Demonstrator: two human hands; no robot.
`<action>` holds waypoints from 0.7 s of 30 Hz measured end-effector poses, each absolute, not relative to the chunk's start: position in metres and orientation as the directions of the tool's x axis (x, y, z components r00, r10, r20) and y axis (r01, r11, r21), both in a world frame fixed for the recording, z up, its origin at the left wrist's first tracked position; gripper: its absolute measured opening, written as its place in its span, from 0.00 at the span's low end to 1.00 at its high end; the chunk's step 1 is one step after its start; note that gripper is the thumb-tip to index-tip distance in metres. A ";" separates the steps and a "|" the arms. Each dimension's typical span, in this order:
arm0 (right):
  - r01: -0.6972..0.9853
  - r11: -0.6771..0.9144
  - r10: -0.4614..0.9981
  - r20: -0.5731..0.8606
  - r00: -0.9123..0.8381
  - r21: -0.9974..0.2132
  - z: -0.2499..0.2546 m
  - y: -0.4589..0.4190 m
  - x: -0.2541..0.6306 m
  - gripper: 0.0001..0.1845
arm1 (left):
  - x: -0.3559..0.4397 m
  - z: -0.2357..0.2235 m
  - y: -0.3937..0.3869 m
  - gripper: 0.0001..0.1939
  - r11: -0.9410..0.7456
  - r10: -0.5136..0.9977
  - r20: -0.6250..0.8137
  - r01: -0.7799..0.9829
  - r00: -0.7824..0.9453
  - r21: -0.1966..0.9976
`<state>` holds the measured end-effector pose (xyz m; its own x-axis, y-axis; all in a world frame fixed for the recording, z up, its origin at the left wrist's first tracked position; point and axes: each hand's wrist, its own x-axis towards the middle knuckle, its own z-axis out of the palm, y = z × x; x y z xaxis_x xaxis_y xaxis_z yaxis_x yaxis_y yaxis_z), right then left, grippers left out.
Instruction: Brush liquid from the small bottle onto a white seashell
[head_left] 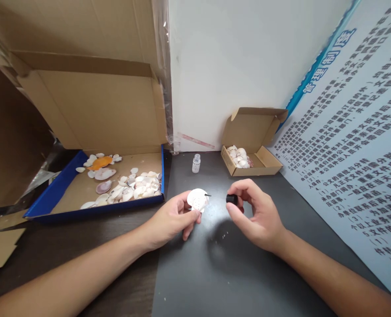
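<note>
My left hand [178, 215] pinches a white fan-shaped shell [196, 199] with small dark dots on its face, held above the dark mat. A paler piece sits at the shell's lower right, its outline unclear. Between thumb and fingers of my right hand [256, 213] is a black bottle cap [231, 200], apart from the shell and to its right. A thin dark tip [208, 195] meets the shell's right edge; whether it joins the cap I cannot make out. Beyond both hands a small clear bottle [196, 164] stands upright without a cap.
On the left, an open blue-edged cardboard box [96, 210] contains many shells [142, 185] and an orange shell [101, 163]. A smaller open box [264, 169] at the back right holds whitish shells [238, 156]. White crumbs dot the mat [195, 273]. A printed board [354, 145] leans at right.
</note>
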<state>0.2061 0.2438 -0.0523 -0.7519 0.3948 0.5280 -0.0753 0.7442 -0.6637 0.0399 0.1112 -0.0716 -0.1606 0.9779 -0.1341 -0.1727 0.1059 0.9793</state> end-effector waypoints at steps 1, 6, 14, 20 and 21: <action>-0.093 0.734 0.385 0.525 -0.759 -0.673 -0.052 0.244 0.206 0.09 | 0.040 -0.071 0.111 0.13 0.110 0.977 -0.138 -0.170 -0.162 0.979; -0.071 0.783 0.347 0.529 -0.774 -0.618 -0.050 0.243 0.205 0.07 | 0.041 -0.071 0.110 0.13 0.119 0.972 -0.148 -0.164 -0.183 0.979; -0.142 0.809 0.235 0.536 -0.811 -0.570 -0.049 0.242 0.204 0.09 | 0.040 -0.071 0.110 0.13 0.125 0.970 -0.159 -0.186 -0.181 0.974; -0.150 0.821 0.243 0.575 -0.781 -0.551 -0.048 0.242 0.204 0.09 | 0.040 -0.071 0.110 0.14 0.125 0.970 -0.159 -0.186 -0.183 0.975; -0.175 0.815 0.218 0.572 -0.791 -0.552 -0.048 0.242 0.204 0.09 | 0.040 -0.071 0.110 0.15 0.125 0.971 -0.159 -0.186 -0.181 0.974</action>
<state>0.2040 0.2424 -0.0476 -0.7907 0.2177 0.5722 -0.1748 0.8155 -0.5518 0.0404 0.1099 -0.0713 -0.1808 0.9705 -0.1593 -0.1862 0.1253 0.9745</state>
